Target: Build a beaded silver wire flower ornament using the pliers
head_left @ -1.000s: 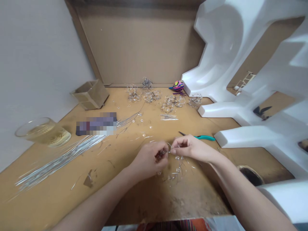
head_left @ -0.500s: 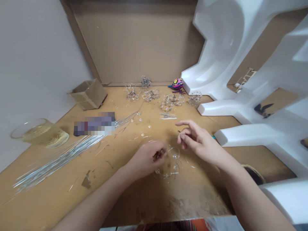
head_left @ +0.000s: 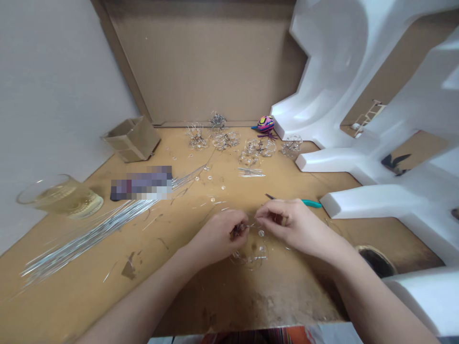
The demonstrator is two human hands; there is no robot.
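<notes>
The left hand [head_left: 215, 234] has its grip clenched on a twisted wire knot [head_left: 236, 231], its end pointing right. A beaded wire loop [head_left: 253, 255] lies just below on the worktop [head_left: 222, 296]. The right hand [head_left: 289, 224] curls just beside the knot; whether it grasps the wire, I cannot tell.

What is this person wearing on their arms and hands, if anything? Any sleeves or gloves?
Neither shows. The left hand and right hand are bare, with no gloves, rings or watch in view, and the left forearm and right forearm are uncovered, with no sleeves.
</notes>
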